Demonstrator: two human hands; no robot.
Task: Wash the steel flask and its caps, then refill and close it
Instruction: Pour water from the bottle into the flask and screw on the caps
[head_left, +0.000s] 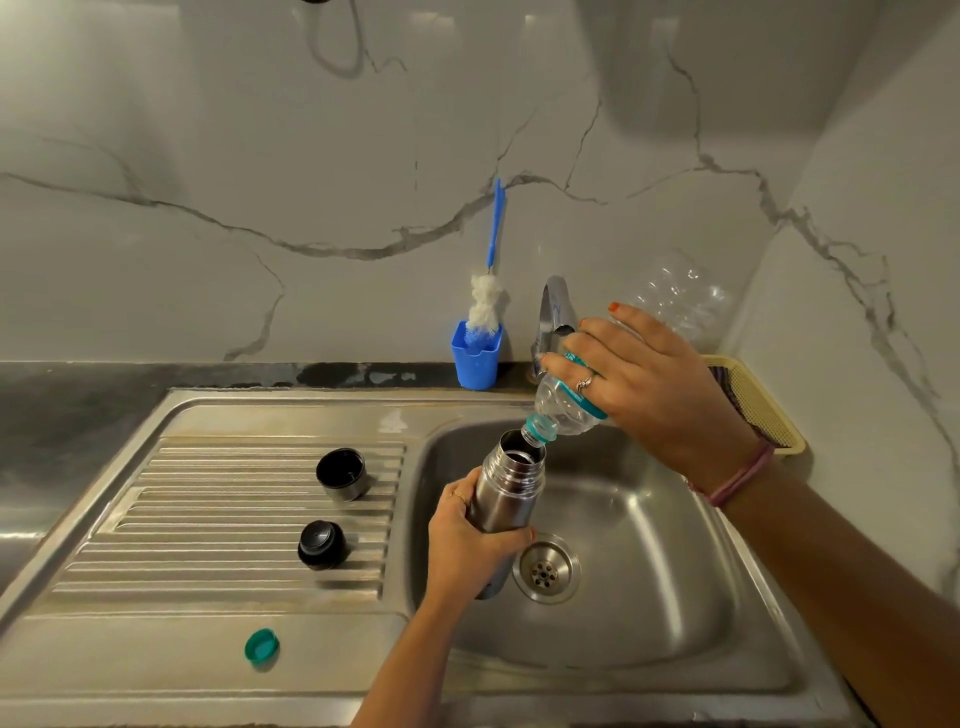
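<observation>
Left hand (470, 525) wrapped round the lower body of the steel flask (506, 491), fingers curled behind, thumb across the front. Flask held upright over the sink basin (649, 571), mouth open, brushed steel with a ringed neck and a dark inside. Just above and right of that grip, right hand (654, 379) clasped over a clear plastic bottle (571, 400), tilted neck-down so its teal-ringed mouth meets the flask's rim. Whether water is running cannot be told.

Below the left grip, drain (546, 568) just beside the flask's base; open basin floor beyond it to the right. Behind the bottle, tap (553, 312) close to the right hand's fingers, little room between. Left of the grip, basin edge, then ribbed draining board (208, 519) with the steel cup cap (342, 474) standing mouth-up and the black stopper (322, 544) nearer, the two apart. Further left and nearer, teal bottle cap (262, 645) on the flat front rim. Behind, against the marble wall, blue holder (475, 358) with a bottle brush (488, 291). Right of the right hand, yellow basket (758, 400) in the corner.
</observation>
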